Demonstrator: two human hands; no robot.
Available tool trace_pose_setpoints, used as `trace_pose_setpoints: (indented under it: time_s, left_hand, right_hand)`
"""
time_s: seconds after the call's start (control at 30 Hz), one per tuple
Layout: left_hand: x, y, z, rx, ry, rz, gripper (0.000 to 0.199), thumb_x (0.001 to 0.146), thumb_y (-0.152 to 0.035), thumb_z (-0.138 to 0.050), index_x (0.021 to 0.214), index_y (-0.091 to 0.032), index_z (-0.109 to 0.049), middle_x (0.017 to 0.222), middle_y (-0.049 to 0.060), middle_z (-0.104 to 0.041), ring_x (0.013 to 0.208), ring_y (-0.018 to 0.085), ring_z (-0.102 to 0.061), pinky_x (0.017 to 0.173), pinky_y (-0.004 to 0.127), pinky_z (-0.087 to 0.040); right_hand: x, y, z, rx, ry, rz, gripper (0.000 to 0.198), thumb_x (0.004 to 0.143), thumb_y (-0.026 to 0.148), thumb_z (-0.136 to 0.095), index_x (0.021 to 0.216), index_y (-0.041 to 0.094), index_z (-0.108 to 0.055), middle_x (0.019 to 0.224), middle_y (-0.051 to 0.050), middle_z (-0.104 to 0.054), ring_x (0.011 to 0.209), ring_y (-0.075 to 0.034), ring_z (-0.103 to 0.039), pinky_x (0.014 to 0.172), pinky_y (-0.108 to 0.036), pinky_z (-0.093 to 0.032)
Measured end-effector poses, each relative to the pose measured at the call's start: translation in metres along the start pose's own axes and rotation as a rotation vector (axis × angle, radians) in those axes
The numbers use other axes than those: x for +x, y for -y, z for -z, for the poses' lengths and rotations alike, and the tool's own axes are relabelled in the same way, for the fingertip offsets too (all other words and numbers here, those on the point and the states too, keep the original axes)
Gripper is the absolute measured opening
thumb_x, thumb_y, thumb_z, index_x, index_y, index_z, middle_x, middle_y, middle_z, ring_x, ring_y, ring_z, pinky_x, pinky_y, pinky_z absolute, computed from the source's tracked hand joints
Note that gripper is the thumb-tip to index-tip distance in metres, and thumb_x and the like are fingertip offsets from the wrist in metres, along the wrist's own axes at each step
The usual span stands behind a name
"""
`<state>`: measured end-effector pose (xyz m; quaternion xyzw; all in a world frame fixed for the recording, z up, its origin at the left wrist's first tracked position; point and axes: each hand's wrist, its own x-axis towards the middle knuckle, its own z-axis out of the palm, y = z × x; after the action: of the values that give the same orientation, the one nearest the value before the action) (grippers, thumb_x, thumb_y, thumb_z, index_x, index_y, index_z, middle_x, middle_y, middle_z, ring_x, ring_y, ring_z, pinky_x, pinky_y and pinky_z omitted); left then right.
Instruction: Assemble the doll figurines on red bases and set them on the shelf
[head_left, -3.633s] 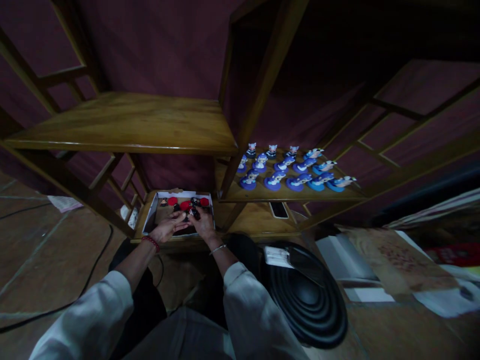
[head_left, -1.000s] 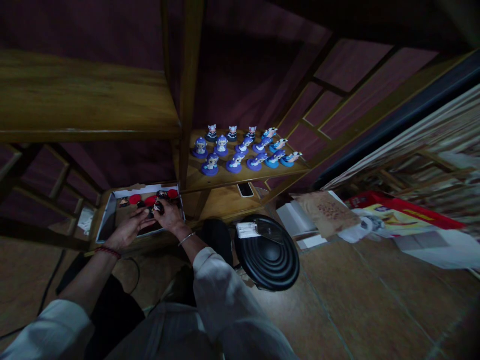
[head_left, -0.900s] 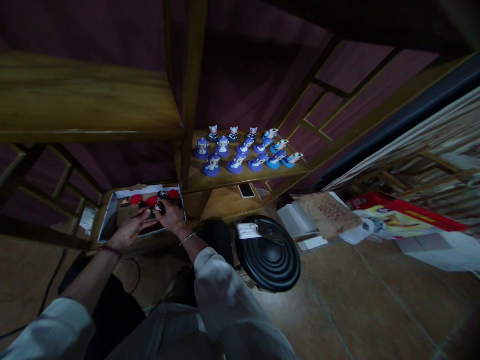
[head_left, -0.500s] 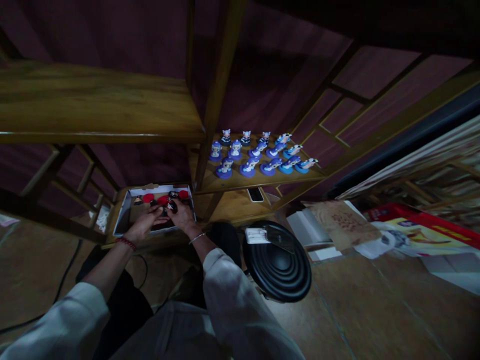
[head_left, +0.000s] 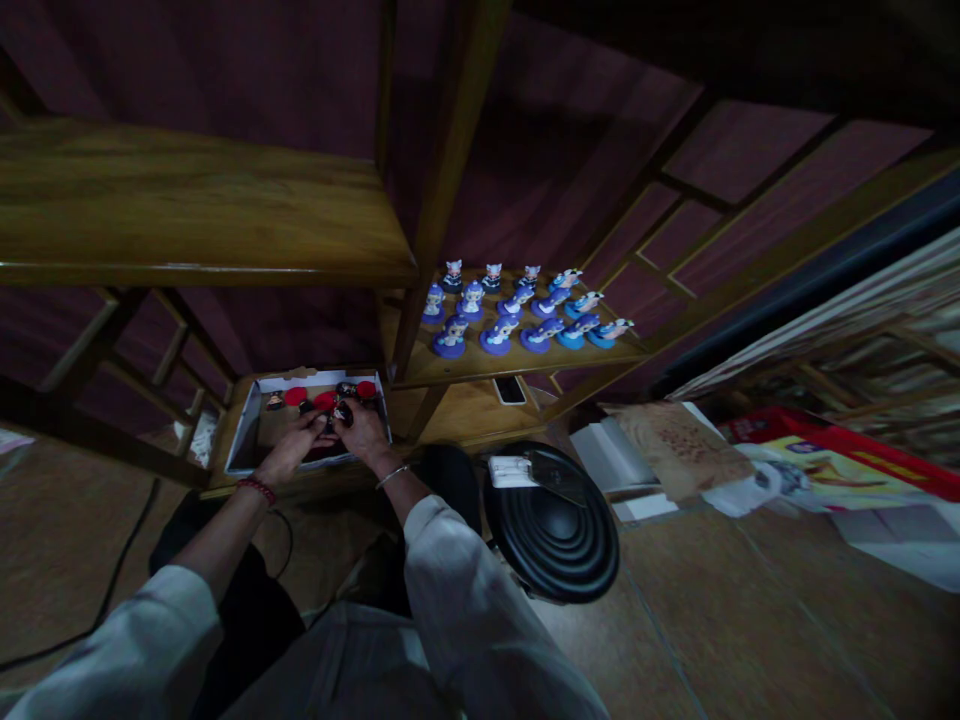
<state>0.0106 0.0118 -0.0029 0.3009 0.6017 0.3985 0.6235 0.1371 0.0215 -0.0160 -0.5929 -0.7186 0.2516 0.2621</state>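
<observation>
Both hands are together over a shallow white cardboard box (head_left: 241,440) on the low shelf at left. My right hand (head_left: 363,432) is closed on a small dark figurine (head_left: 343,412). My left hand (head_left: 298,442) is right beside it, fingers curled toward the same figurine; what its fingertips hold, if anything, is hidden. Inside the box lie several dark figurines and red round bases, among them a red base (head_left: 295,397) at the back, another red base (head_left: 365,389) at the right, and a small figurine (head_left: 274,401) at the left.
On the shelf to the right stand several figurines (head_left: 496,335) on purple, blue and dark bases. A phone (head_left: 511,390) lies on the lower board. Below is a black round stool (head_left: 551,560) bearing a white item (head_left: 511,471). Cardboard boxes (head_left: 679,450) sit on the floor at right.
My view has shifted very slightly. Both hands stay at nearly the same place over the box, with the figurine still between them.
</observation>
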Motion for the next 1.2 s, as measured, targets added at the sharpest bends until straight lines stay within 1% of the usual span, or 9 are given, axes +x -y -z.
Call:
trace_pose_setpoints:
  time_s: [0.17, 0.3, 0.53, 0.63, 0.73, 0.83, 0.97, 1.2]
  left_hand:
    - [0.0004, 0.0013, -0.0007, 0.041, -0.026, -0.030, 0.025, 0.080, -0.013, -0.051, 0.104, -0.016, -0.058, 0.088, 0.006, -0.067, 0.060, 0.014, -0.063, 0.065, 0.030, -0.053]
    - [0.0027, 0.0033, -0.0010, 0.062, -0.043, -0.042, 0.025, 0.080, -0.014, -0.051, 0.104, -0.016, -0.058, 0.093, 0.007, -0.066, 0.059, 0.014, -0.063, 0.064, 0.030, -0.054]
    - [0.0019, 0.0036, -0.0012, 0.049, -0.042, 0.013, 0.028, 0.080, -0.014, -0.051, 0.107, -0.017, -0.056, 0.093, 0.007, -0.067, 0.063, 0.015, -0.065, 0.063, 0.027, -0.053]
    - [0.0009, 0.0027, -0.0017, 0.072, -0.049, 0.011, 0.030, 0.080, -0.014, -0.050, 0.110, -0.015, -0.055, 0.103, 0.010, -0.064, 0.063, 0.016, -0.065, 0.062, 0.028, -0.054]
    - [-0.0001, 0.0018, -0.0025, 0.097, -0.048, -0.009, 0.030, 0.082, -0.015, -0.048, 0.111, -0.014, -0.054, 0.112, 0.012, -0.060, 0.064, 0.016, -0.066, 0.063, 0.029, -0.054]
    - [-0.0016, 0.0012, -0.0034, 0.099, -0.025, -0.005, 0.031, 0.083, -0.015, -0.046, 0.114, -0.012, -0.052, 0.109, 0.012, -0.062, 0.066, 0.016, -0.066, 0.067, 0.029, -0.053]
    - [-0.0039, 0.0012, -0.0038, 0.090, -0.026, 0.002, 0.032, 0.083, -0.013, -0.045, 0.115, -0.011, -0.050, 0.102, 0.012, -0.065, 0.068, 0.017, -0.066, 0.070, 0.031, -0.053]
    - [-0.0066, 0.0005, -0.0032, 0.076, -0.022, 0.012, 0.028, 0.083, -0.013, -0.046, 0.110, -0.011, -0.053, 0.097, 0.010, -0.066, 0.065, 0.016, -0.065, 0.067, 0.029, -0.053]
  right_hand:
    - [-0.0005, 0.0017, 0.0012, -0.032, -0.012, 0.001, 0.035, 0.079, 0.027, -0.053, 0.114, 0.019, -0.053, 0.098, -0.006, -0.067, 0.088, -0.016, -0.063, 0.078, -0.023, -0.047]
    - [0.0001, 0.0006, -0.0008, -0.033, -0.008, -0.001, 0.036, 0.080, 0.028, -0.052, 0.115, 0.019, -0.052, 0.099, -0.007, -0.067, 0.086, -0.016, -0.063, 0.078, -0.023, -0.047]
    - [0.0009, -0.0012, -0.0040, -0.025, -0.007, 0.018, 0.034, 0.080, 0.025, -0.051, 0.114, 0.019, -0.052, 0.097, -0.006, -0.067, 0.083, -0.015, -0.064, 0.075, -0.022, -0.048]
    - [0.0002, -0.0010, -0.0041, -0.017, -0.001, 0.025, 0.033, 0.080, 0.025, -0.051, 0.113, 0.020, -0.052, 0.095, -0.006, -0.067, 0.080, -0.015, -0.064, 0.073, -0.022, -0.048]
    - [-0.0003, -0.0011, -0.0046, -0.018, -0.008, 0.029, 0.032, 0.081, 0.026, -0.051, 0.113, 0.020, -0.052, 0.096, -0.006, -0.067, 0.082, -0.016, -0.063, 0.074, -0.023, -0.047]
    - [-0.0003, -0.0014, -0.0054, -0.022, 0.003, 0.027, 0.032, 0.081, 0.026, -0.050, 0.113, 0.019, -0.052, 0.096, -0.007, -0.067, 0.083, -0.016, -0.063, 0.076, -0.024, -0.047]
    - [-0.0002, -0.0023, -0.0063, -0.027, -0.006, 0.048, 0.030, 0.081, 0.026, -0.049, 0.111, 0.019, -0.053, 0.097, -0.007, -0.066, 0.085, -0.017, -0.063, 0.077, -0.024, -0.047]
    - [-0.0005, -0.0029, -0.0068, -0.022, -0.001, 0.026, 0.030, 0.081, 0.026, -0.050, 0.110, 0.020, -0.054, 0.098, -0.007, -0.066, 0.088, -0.017, -0.062, 0.080, -0.026, -0.046]
